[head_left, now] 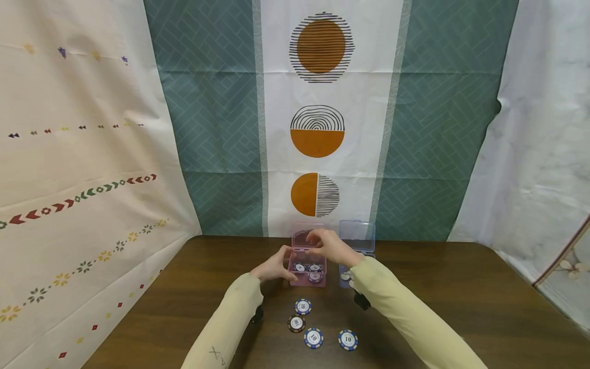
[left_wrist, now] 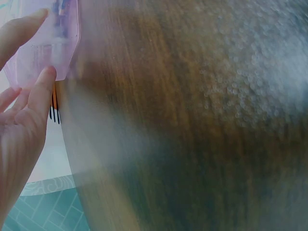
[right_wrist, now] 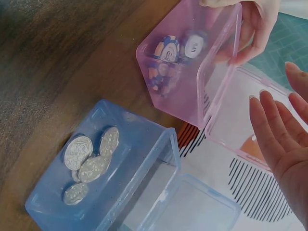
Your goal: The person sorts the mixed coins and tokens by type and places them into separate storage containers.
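Left of the blue box (right_wrist: 130, 156), the pink box (right_wrist: 185, 89) looks light and stiff, best held by its walls, where the left hand (head_left: 275, 266) grips, fingers half-parted, the right hand (head_left: 333, 247) hovering, fingers loosely spread, empty.

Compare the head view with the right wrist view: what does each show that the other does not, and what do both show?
Only the head view shows the four loose chips on the table and the right sleeve.

Only the right wrist view clearly shows the raised designs on the silver coins.

Both show the blue box, the pink box with chips inside, the left hand gripping the pink box, and the right hand.
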### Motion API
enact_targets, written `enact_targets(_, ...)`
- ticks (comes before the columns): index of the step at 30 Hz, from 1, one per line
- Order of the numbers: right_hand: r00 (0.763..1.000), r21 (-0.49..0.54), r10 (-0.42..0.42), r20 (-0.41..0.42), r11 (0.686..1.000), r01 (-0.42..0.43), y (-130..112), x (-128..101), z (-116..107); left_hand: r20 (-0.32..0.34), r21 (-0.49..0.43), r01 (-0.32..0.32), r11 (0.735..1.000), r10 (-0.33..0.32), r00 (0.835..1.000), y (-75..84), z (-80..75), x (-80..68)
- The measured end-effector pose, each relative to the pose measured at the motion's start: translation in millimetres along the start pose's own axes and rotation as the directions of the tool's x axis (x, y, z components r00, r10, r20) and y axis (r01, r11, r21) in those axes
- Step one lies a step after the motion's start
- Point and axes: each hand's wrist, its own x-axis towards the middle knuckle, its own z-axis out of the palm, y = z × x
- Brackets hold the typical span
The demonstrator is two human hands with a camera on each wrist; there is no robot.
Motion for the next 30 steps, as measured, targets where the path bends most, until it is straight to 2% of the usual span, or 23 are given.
enact_targets(7,1.0,0.009,-0.003,0.011,1.0,0.003,-4.0,-7.0,-3.1,0.002,-0.028,-0.011,1.0,0.011,1.0,3.7,0.4,-2.6)
enact_targets(17,0.987,0.006,-0.138,0.081,0.99,0.138,-2.5,-19.4,-7.5,-0.007,-0.015,-0.01,1.0,0.009,1.0,-0.6,1.7,1.6)
enact_targets(23,0.977,0.027,-0.178,0.116,0.984,0.176,-0.9,-25.4,-7.8,-0.006,-0.003,0.009,1.0,-0.009,1.0,1.7,2.7,-0.8)
enact_targets(30,0.964,0.05,-0.214,0.155,0.977,0.209,-2.4,-32.6,-6.0,-0.016,0.01,-0.005,1.0,0.005,1.0,1.4,2.2,-0.3)
